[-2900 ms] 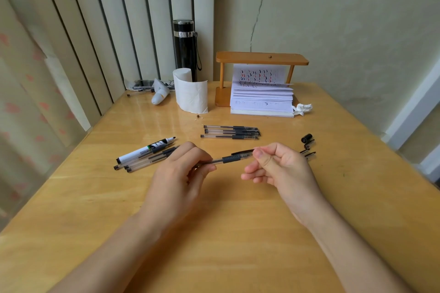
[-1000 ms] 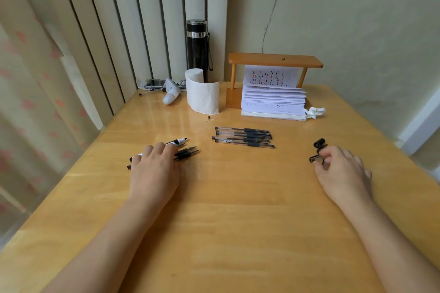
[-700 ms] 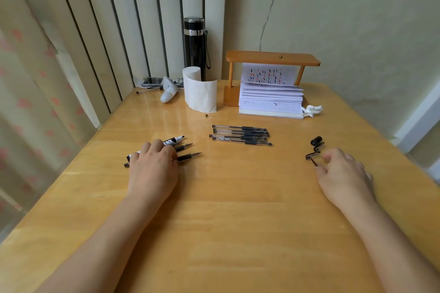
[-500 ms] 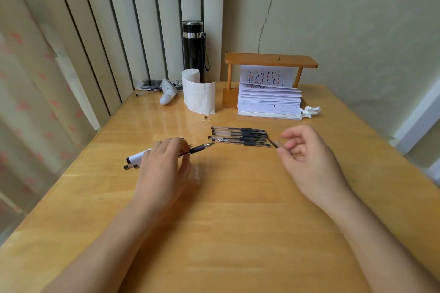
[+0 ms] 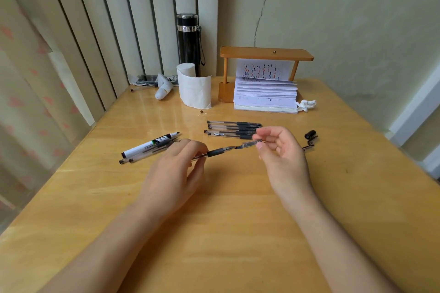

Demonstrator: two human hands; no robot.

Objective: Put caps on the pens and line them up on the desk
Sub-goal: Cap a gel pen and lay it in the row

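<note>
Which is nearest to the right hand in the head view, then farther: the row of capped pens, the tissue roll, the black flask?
From the right hand:
1. Row of capped pens, just beyond its fingertips.
2. Tissue roll, back left.
3. Black flask, behind the roll, by the blinds.

Capped pens mid-desk, uncapped pens left, caps right.

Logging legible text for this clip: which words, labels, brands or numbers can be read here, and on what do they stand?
None can be read as it stands.
White marker: black and green print on the barrel, blurred.
Lined-up pens: a small label strip on the nearest barrel, too small to read.
Open paper pad: coloured pen tick marks only, no words.
Black flask: no visible lettering.
</note>
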